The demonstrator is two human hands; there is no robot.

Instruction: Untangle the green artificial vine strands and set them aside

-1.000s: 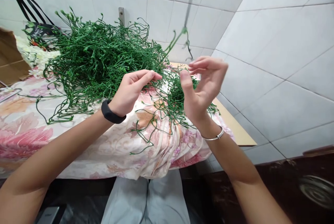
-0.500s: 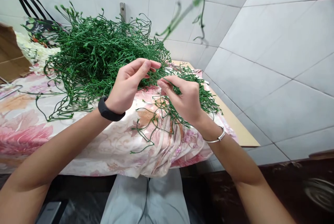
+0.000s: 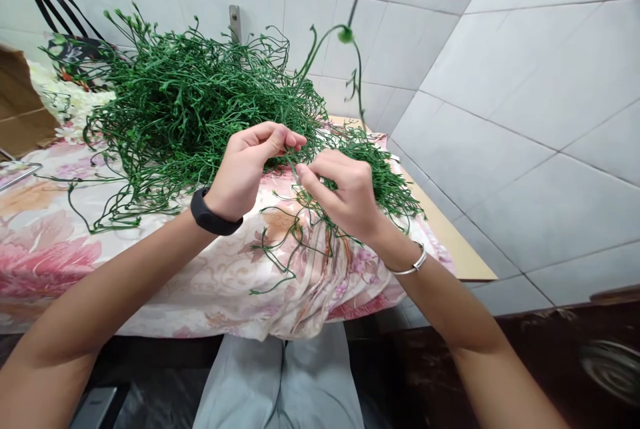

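Left hand (image 3: pixel 243 169) pinches a stem (image 3: pixel 291 163), its visible span slanting down-right from that grip to the right hand (image 3: pixel 345 192), just beside, also pinching it.

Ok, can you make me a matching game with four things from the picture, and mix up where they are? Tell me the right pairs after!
Things:
1. black band
2. silver bangle
3. big pile of green stems
4. white flowers

Places:
A. on the wrist of the right hand
B. beside the brown cardboard, at the picture's left
C. on the wrist of the left hand
D. on the flowered cloth, just beyond the left hand

Right pairs: 1-C, 2-A, 3-D, 4-B
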